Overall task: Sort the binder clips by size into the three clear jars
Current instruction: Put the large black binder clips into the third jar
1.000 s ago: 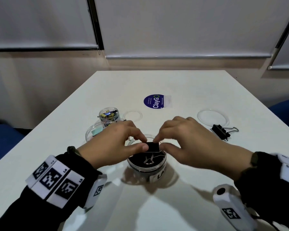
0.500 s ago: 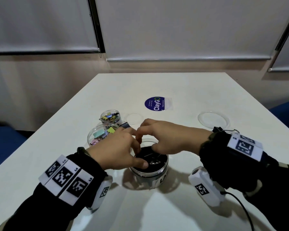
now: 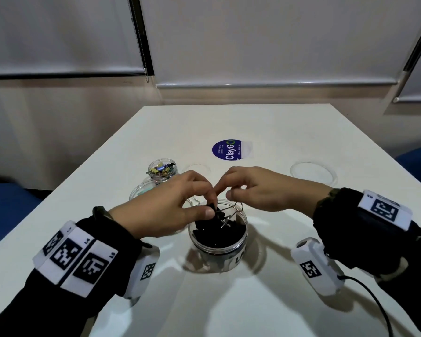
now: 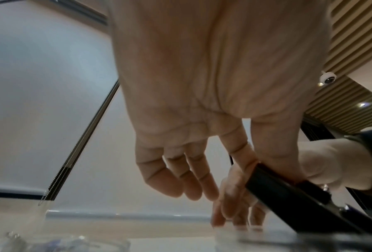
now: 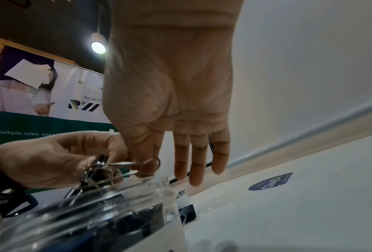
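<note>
A large clear jar (image 3: 218, 242) full of black binder clips stands in front of me. Over its mouth my left hand (image 3: 210, 207) pinches the black body of a large binder clip (image 3: 219, 212) between thumb and forefinger. My right hand (image 3: 225, 192) pinches that clip's wire handle (image 5: 146, 165), and its other fingers hang straight. The left wrist view shows the clip's body (image 4: 288, 196) under my left thumb. A small jar (image 3: 162, 169) of small coloured clips stands behind on the left. A medium jar (image 3: 141, 190) is partly hidden by my left hand.
A large clear lid (image 3: 312, 171) lies at the back right and a small lid (image 3: 197, 167) beside the small jar. A round blue sticker (image 3: 230, 150) is on the white table (image 3: 265, 122). A dark clip (image 5: 188, 211) lies on the table just behind the large jar.
My right arm has swung in over the table and now hides the loose black clip at the right. My right hand has shifted from the clip's body to its wire handle.
</note>
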A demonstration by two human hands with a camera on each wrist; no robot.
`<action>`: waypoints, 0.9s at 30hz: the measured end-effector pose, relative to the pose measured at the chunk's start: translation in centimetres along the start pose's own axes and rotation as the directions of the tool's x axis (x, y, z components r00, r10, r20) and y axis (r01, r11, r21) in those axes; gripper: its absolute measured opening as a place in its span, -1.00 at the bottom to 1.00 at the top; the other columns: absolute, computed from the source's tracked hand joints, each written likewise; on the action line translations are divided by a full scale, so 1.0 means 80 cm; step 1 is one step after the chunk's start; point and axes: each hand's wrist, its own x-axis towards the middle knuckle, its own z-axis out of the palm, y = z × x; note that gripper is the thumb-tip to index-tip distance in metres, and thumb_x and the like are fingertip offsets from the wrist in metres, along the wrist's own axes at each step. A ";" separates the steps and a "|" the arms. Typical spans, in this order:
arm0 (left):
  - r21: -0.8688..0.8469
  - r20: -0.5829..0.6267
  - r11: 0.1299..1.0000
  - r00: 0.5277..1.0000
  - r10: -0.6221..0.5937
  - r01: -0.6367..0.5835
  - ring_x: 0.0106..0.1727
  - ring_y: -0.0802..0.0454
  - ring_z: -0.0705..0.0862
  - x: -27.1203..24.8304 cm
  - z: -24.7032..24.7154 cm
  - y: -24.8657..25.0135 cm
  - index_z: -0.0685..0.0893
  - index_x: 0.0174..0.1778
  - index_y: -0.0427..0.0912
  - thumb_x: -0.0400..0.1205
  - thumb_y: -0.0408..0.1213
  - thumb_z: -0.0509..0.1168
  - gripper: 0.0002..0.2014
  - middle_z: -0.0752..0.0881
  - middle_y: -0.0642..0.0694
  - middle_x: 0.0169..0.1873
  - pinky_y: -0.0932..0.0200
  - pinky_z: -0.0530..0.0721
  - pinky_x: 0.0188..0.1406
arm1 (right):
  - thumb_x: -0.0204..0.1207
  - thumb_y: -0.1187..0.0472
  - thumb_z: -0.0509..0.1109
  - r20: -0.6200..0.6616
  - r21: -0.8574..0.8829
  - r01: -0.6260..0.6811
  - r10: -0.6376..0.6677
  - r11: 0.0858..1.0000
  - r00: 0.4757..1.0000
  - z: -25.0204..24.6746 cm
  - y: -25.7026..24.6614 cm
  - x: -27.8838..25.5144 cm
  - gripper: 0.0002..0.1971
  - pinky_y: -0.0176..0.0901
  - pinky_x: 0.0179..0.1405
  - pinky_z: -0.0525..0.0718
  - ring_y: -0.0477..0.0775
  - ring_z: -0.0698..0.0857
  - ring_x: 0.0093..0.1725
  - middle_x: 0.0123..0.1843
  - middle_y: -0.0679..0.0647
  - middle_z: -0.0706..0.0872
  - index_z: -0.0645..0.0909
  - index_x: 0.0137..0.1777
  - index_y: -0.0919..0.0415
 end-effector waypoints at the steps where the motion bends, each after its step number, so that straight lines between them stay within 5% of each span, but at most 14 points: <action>1: -0.031 0.014 0.999 1.000 -0.011 0.011 0.21 0.28 0.51 -0.002 -0.005 0.001 0.64 -0.10 0.31 0.61 -0.02 0.34 -0.94 0.55 0.19 0.14 0.31 0.42 0.13 | 0.64 0.25 0.25 -0.023 0.022 0.005 -0.005 1.000 1.000 -0.002 0.001 -0.001 -0.71 -0.20 0.20 0.49 -0.05 0.59 0.16 0.15 -0.07 0.60 0.69 0.09 -0.18; 5: -0.159 0.077 0.984 0.995 -0.068 0.080 0.15 0.26 0.59 -0.008 -0.022 0.004 0.61 -0.12 0.32 0.59 0.13 0.24 -0.93 0.63 0.14 0.15 0.39 0.51 0.09 | 0.65 0.26 0.25 -0.082 0.112 0.016 -0.007 0.994 0.997 -0.003 0.004 -0.005 -0.73 -0.05 0.30 0.50 0.05 0.61 0.17 0.13 0.02 0.62 0.74 0.10 -0.04; 10: -0.337 0.094 0.928 0.987 -0.133 0.157 0.26 0.35 0.59 -0.016 -0.026 -0.004 0.69 -0.19 0.25 0.46 0.04 0.27 -0.90 0.68 0.24 0.19 0.45 0.47 0.16 | 0.52 0.14 0.23 -0.117 0.234 0.069 -0.043 0.970 0.992 0.005 0.007 -0.008 -0.75 -0.04 0.35 0.48 0.02 0.61 0.21 0.13 0.04 0.65 0.77 -0.03 0.01; 13: -0.237 0.123 0.952 0.978 -0.169 0.195 0.29 0.25 0.58 -0.007 -0.015 -0.008 0.68 -0.25 0.30 0.50 0.07 0.30 -0.93 0.65 0.19 0.20 0.27 0.48 0.31 | 0.49 0.12 0.26 -0.177 0.245 0.067 -0.024 0.967 0.984 0.008 0.011 -0.007 -0.76 -0.02 0.29 0.52 0.02 0.61 0.17 0.10 0.02 0.68 0.76 -0.01 -0.01; 18: 0.101 0.119 0.969 0.964 -0.237 0.226 0.30 0.11 0.51 0.018 0.022 -0.009 0.67 -0.16 0.11 0.64 -0.06 0.31 -0.91 0.53 0.12 0.24 0.03 0.44 0.40 | 0.57 0.24 0.37 -0.194 0.132 0.040 -0.014 0.990 0.981 0.009 0.019 -0.007 -0.84 -0.18 0.15 0.58 -0.13 0.65 0.05 0.02 -0.17 0.69 0.74 0.04 0.01; 24: 0.222 0.046 0.952 0.973 -0.225 0.209 0.36 0.12 0.42 0.019 0.022 0.000 0.69 -0.10 0.16 0.56 -0.02 0.39 -0.95 0.48 0.12 0.27 0.13 0.39 0.38 | 0.54 0.21 0.43 -0.112 0.046 0.022 -0.017 0.999 0.994 0.017 0.024 -0.009 -0.84 -0.20 0.16 0.58 -0.12 0.66 0.10 0.05 -0.15 0.63 0.73 0.04 -0.06; 27: 0.182 -0.037 0.964 0.982 -0.188 0.191 0.20 0.13 0.49 0.015 0.021 0.005 0.61 0.03 0.17 0.46 -0.06 0.49 -0.72 0.46 0.14 0.17 0.14 0.49 0.19 | 0.54 0.19 0.44 -0.108 0.017 0.023 -0.021 1.000 0.994 0.017 0.022 -0.009 -0.83 -0.23 0.13 0.58 -0.12 0.66 0.09 0.08 -0.13 0.64 0.73 0.06 -0.07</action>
